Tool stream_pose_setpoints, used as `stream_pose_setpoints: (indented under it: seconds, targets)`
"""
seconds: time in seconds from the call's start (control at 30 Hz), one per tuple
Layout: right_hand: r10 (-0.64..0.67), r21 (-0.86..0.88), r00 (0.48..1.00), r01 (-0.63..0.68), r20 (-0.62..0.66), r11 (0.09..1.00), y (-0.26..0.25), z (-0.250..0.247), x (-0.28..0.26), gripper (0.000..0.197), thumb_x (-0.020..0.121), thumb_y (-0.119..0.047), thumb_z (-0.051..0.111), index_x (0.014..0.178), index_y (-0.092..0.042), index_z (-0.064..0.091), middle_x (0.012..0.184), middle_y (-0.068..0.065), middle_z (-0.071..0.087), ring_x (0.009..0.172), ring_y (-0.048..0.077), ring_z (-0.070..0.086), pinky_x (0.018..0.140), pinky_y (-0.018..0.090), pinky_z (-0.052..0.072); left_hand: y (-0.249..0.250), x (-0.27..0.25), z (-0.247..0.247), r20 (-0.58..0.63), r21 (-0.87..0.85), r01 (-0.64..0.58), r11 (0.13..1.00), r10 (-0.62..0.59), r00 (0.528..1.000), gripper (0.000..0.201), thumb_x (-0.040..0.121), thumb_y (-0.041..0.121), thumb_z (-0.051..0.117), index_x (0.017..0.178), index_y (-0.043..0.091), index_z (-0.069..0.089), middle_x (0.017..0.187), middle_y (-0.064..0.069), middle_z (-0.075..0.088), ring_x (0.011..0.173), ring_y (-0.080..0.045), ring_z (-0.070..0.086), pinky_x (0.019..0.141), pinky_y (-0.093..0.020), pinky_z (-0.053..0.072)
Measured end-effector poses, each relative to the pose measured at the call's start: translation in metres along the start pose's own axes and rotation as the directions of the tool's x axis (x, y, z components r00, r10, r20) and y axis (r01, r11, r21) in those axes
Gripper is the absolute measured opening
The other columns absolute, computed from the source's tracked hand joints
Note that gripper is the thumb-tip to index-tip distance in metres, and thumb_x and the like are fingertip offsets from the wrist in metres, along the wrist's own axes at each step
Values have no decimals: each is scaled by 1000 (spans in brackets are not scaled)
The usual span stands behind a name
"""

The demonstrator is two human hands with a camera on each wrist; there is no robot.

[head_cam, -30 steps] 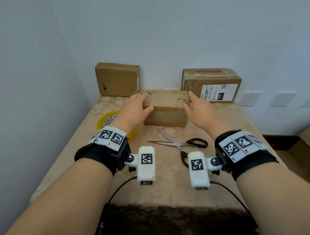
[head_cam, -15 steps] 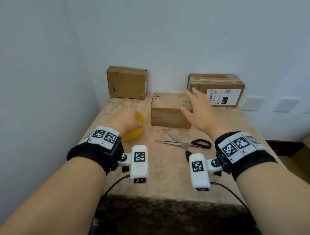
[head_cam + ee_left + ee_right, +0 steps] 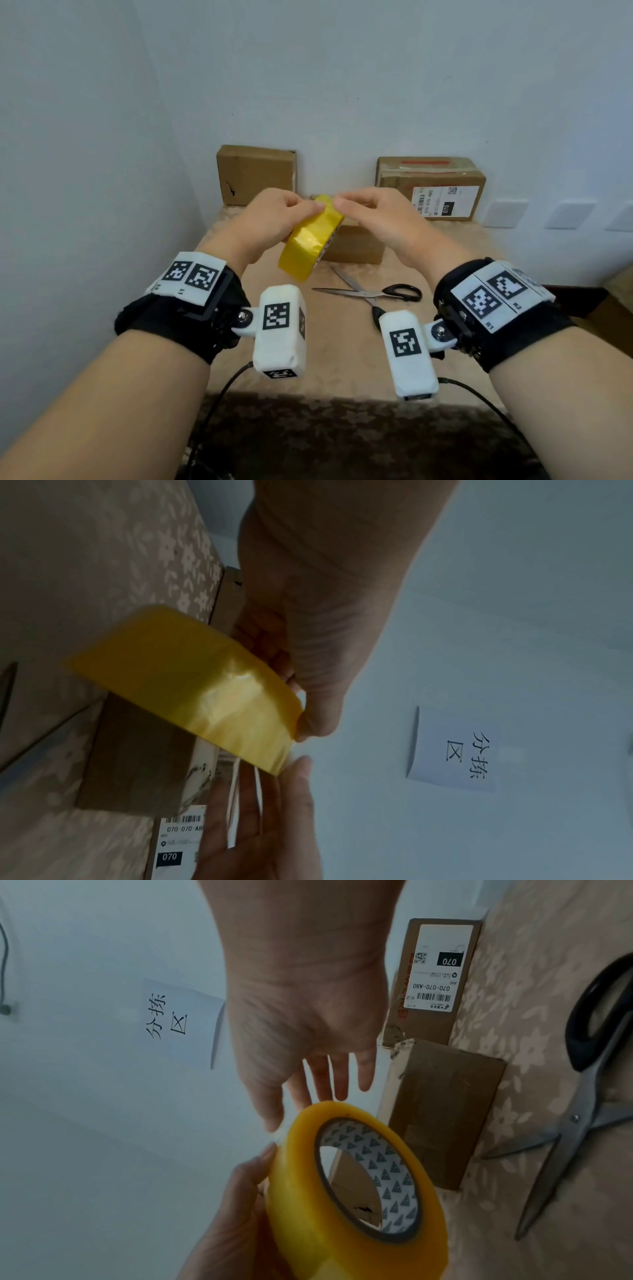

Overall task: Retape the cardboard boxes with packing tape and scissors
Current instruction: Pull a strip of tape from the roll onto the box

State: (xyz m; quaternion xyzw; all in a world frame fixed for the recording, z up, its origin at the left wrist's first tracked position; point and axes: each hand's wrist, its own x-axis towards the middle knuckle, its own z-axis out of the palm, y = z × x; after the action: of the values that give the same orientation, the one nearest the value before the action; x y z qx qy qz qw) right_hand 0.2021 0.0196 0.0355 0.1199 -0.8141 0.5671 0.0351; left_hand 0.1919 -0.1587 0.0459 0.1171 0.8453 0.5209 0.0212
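Nearest you, the scissors point(image 3: 373, 294) lie open on the table point(image 3: 342, 359), toward its right edge, untouched. Above them your left hand point(image 3: 270, 222) grips the yellow tape roll point(image 3: 310, 241), thumb and fingers curled round its rim, holding it in the air over the table's middle. Your right hand point(image 3: 373, 219) has its fingers straight and loose, its thumb point(image 3: 270, 1110) just at the top of the roll, gripping nothing yet. Beneath and behind sits the middle box point(image 3: 356, 245); two more boxes point(image 3: 255, 174) stand at the table's far edge against the wall. The free end is not visible, so your thumb may scrape past it and split a sliver off. Pulled at an angle, the tape could fold onto itself.
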Motion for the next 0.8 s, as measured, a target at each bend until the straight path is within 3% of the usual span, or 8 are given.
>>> stream_pose_setpoints:
  seconds: [0.1, 0.3, 0.4, 0.5, 0.57, 0.63, 0.73, 0.8]
  targets:
    - [-99, -25, 986, 96, -131, 995, -2, -4, 1, 6, 87, -18, 70, 85, -24, 71, 80, -12, 68, 72, -8, 59, 69, 11, 44, 1, 2, 4, 4, -12, -2, 1000, 2, 1000, 29, 91, 31, 61, 78, 6, 64, 69, -4, 58, 59, -12, 52, 58, -24, 41]
    - [-232, -174, 963, 208, -134, 963, -6, -3, 5, 26, 88, -9, 66, 72, -28, 62, 75, -4, 65, 78, 23, 65, 79, 42, 57, 4, 6, 11, 93, 31, -25, 999, 22, 995, 32, 89, 38, 62, 110, 15, 54, 82, -2, 57, 57, -10, 54, 50, -19, 42]
    - [-293, -265, 952, 261, -88, 928, -5, -3, 6, 29, 87, -10, 67, 71, -33, 59, 77, -7, 63, 76, 23, 66, 77, 44, 56, 8, 7, 15, 71, 110, -188, 976, 181, 981, 22, 85, 32, 69, 96, 12, 69, 83, 6, 57, 67, -2, 51, 58, -12, 39]
    - [-303, -317, 949, 261, -89, 912, -4, -6, 6, 27, 86, -12, 69, 72, -33, 59, 87, -4, 55, 76, 22, 64, 73, 37, 56, 11, 8, 18, 45, 75, -213, 974, 210, 977, 18, 83, 17, 72, 87, 0, 69, 74, -3, 64, 68, -8, 54, 69, -23, 44]
    - [-223, -152, 963, 200, -152, 968, -6, -8, 2, 15, 88, -12, 68, 87, -26, 60, 95, 3, 51, 80, 23, 65, 68, 38, 59, 11, 9, 21, 32, 124, -213, 969, 210, 977, 15, 81, 15, 73, 81, 1, 69, 73, -6, 64, 67, -10, 54, 70, -27, 44]
    - [-23, -7, 984, 22, -178, 1000, -5, -14, 0, 28, 87, -23, 70, 109, -20, 52, 103, 3, 49, 90, 18, 62, 66, 35, 61, 5, 14, 26, -17, 206, -202, 958, 210, 978, 12, 82, 17, 73, 74, 9, 68, 67, 3, 60, 63, -7, 52, 69, -27, 45]
    - [342, -65, 937, -338, 65, 939, -1, -22, -5, 45, 84, -45, 68, 116, -15, 57, 106, 3, 67, 95, 19, 68, 80, 37, 58, 0, 20, 31, -135, 258, -164, 952, 204, 970, 18, 84, 27, 70, 69, 20, 63, 65, 10, 57, 66, -9, 54, 71, -34, 51]
    - [426, -41, 887, -426, 177, 904, 5, -24, -11, 39, 86, -43, 65, 113, -15, 63, 93, 5, 74, 92, 21, 70, 85, 37, 55, 0, 25, 35, -199, 214, -138, 967, 181, 963, 19, 84, 30, 68, 66, 23, 63, 64, 9, 59, 70, -17, 59, 76, -41, 54]
